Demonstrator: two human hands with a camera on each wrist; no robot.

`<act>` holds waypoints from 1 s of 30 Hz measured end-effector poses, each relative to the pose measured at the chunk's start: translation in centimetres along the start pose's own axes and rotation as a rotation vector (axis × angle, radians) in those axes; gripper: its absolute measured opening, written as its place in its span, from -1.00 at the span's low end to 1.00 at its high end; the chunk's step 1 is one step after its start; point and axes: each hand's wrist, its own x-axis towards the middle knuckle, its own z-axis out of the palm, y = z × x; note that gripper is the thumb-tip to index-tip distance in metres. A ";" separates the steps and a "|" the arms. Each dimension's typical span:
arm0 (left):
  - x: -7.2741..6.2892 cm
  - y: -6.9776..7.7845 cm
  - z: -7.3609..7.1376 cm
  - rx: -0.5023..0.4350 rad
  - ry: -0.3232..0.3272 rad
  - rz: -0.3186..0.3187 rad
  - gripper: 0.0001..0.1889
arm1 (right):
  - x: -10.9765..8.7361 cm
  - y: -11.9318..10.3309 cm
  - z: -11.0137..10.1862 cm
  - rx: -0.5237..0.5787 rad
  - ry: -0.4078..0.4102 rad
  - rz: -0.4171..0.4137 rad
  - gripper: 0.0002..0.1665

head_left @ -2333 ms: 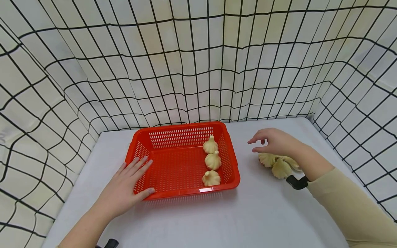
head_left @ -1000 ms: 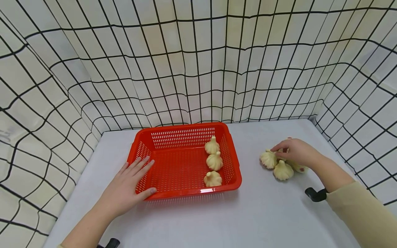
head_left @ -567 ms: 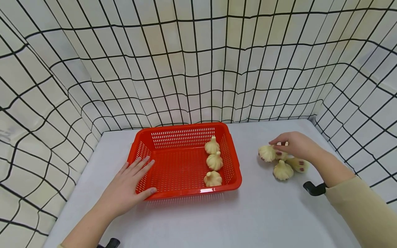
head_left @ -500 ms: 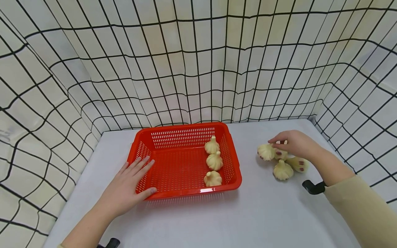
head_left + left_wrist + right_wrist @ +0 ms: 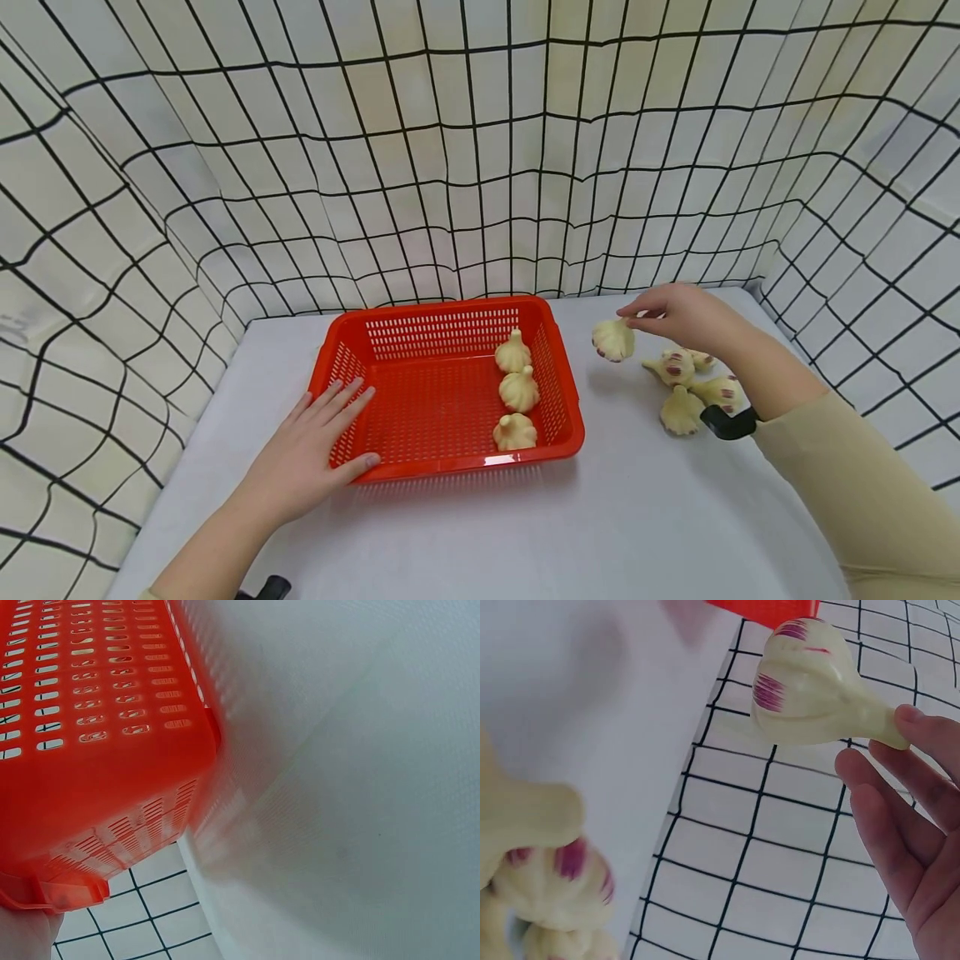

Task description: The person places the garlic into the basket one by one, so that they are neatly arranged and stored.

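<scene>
Between thumb and fingers, my right hand [image 5: 686, 317] pinches a garlic bulb [image 5: 613, 340] by its stem, held above the table to the right of the red basket [image 5: 442, 473]. The right wrist view shows this garlic bulb [image 5: 810, 686] with purple streaks and its stem tip in the fingers [image 5: 911, 720]. My left hand [image 5: 303, 458] lies spread over the basket's left front corner. Inside the basket, 3 garlic bulbs [image 5: 519, 389] line the right side. Below my right hand, several more garlic bulbs [image 5: 681, 410] lie in a cluster, partly hidden by the wrist.
A white-covered table [image 5: 525, 533] carries everything. Black netting [image 5: 487, 200] over pale cloth walls stands at the back and both sides. In the left wrist view the basket's slotted side [image 5: 97, 697] fills the upper left.
My right hand has reached the cluster, pinched one garlic bulb, lifted it and carried it left toward the basket. My left hand has stayed on the basket corner.
</scene>
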 end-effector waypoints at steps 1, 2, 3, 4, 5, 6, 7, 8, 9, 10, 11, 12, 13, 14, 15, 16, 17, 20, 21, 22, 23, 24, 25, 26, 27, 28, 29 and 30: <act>0.0 0.0 0.0 0.000 0.000 0.000 -0.08 | 0.3 -0.3 -0.1 0.006 -0.002 -0.008 -0.70; 0.0 0.0 0.0 -0.001 -0.001 0.000 -0.08 | 0.6 -0.7 -0.2 0.013 -0.005 -0.014 -0.70; 0.0 0.0 0.0 -0.001 -0.002 0.000 -0.08 | 0.9 -1.0 -0.3 0.016 -0.004 -0.019 -0.71; 0.0 0.0 0.0 -0.003 -0.003 0.001 -0.08 | 1.2 -1.3 -0.4 0.021 -0.003 -0.024 -0.71; 0.0 0.0 0.0 -0.005 -0.003 0.001 -0.08 | 1.5 -1.6 -0.5 0.023 -0.002 -0.023 -0.71; 0.0 0.0 0.1 -0.006 -0.005 0.001 -0.08 | 1.8 -1.9 -0.5 0.024 0.002 -0.023 -0.72; 0.0 0.0 0.1 -0.006 -0.007 0.001 -0.08 | 2.1 -2.2 -0.5 0.024 0.005 -0.022 -0.72; 0.0 0.0 0.1 -0.006 -0.008 0.001 -0.09 | 2.5 -2.5 -0.6 0.023 0.008 -0.019 -0.72; 0.0 0.0 0.1 -0.005 -0.006 0.001 -0.08 | 2.8 -2.9 -0.6 0.021 0.010 -0.016 -0.72; 0.0 0.0 0.1 -0.003 -0.004 0.002 -0.09 | 3.2 -3.2 -0.6 0.022 0.012 -0.013 -0.72; 0.0 0.0 0.1 0.000 -0.002 0.002 -0.08 | 3.5 -3.6 -0.6 0.024 0.013 -0.009 -0.71; -0.1 -0.1 0.1 0.003 -0.001 0.002 -0.08 | 3.8 -3.9 -0.5 0.035 0.012 -0.007 -0.71; -0.1 -0.1 0.1 0.004 0.001 0.002 -0.08 | 4.1 -4.3 -0.5 0.044 0.012 -0.006 -0.70; -0.1 -0.1 0.1 0.006 0.003 0.003 -0.08 | 4.4 -4.7 -0.5 0.056 0.012 -0.007 -0.70; -0.1 -0.1 0.1 0.007 0.004 0.004 -0.09 | 4.7 -5.1 -0.4 0.063 0.010 -0.016 -0.70; -0.1 -0.1 0.1 0.008 0.004 0.004 -0.09 | 5.1 -5.5 -0.3 0.074 0.009 -0.024 -0.70; -0.1 -0.1 0.1 0.008 0.003 0.004 -0.09 | 5.4 -5.9 -0.2 0.083 0.004 -0.035 -0.70; -0.1 -0.1 0.1 0.009 0.000 0.002 -0.09 | 6.4 -7.0 0.1 0.096 -0.013 -0.061 -0.70; -0.1 -0.1 0.1 0.009 0.000 0.002 -0.09 | 6.7 -7.4 0.2 0.098 -0.021 -0.070 -0.70; -0.1 -0.1 0.1 0.009 0.000 0.002 -0.09 | 7.0 -7.7 0.3 0.104 -0.026 -0.082 -0.70; -0.1 -0.1 0.1 0.009 -0.001 0.001 -0.09 | 7.4 -8.1 0.5 0.100 -0.032 -0.089 -0.70; 0.0 -0.1 0.1 0.009 -0.001 0.001 -0.08 | 7.8 -8.5 0.6 0.093 -0.036 -0.097 -0.70; 0.0 -0.1 0.1 0.007 0.001 0.001 -0.09 | 8.2 -8.8 0.8 0.082 -0.039 -0.108 -0.70; 0.0 -0.1 0.1 0.007 0.001 0.000 -0.08 | 8.6 -9.1 0.9 0.075 -0.042 -0.123 -0.71; 0.0 -0.1 0.1 0.007 0.002 0.000 -0.08 | 8.9 -9.5 1.1 0.063 -0.044 -0.136 -0.71; 0.0 -0.1 0.1 0.007 0.002 -0.001 -0.08 | 9.2 -9.8 1.2 0.051 -0.046 -0.149 -0.72; 0.0 -0.1 0.1 0.007 0.002 -0.002 -0.08 | 9.6 -10.1 1.3 0.041 -0.051 -0.150 -0.72; 0.0 -0.1 0.1 0.006 0.001 -0.002 -0.08 | 9.9 -10.5 1.4 0.039 -0.057 -0.161 -0.73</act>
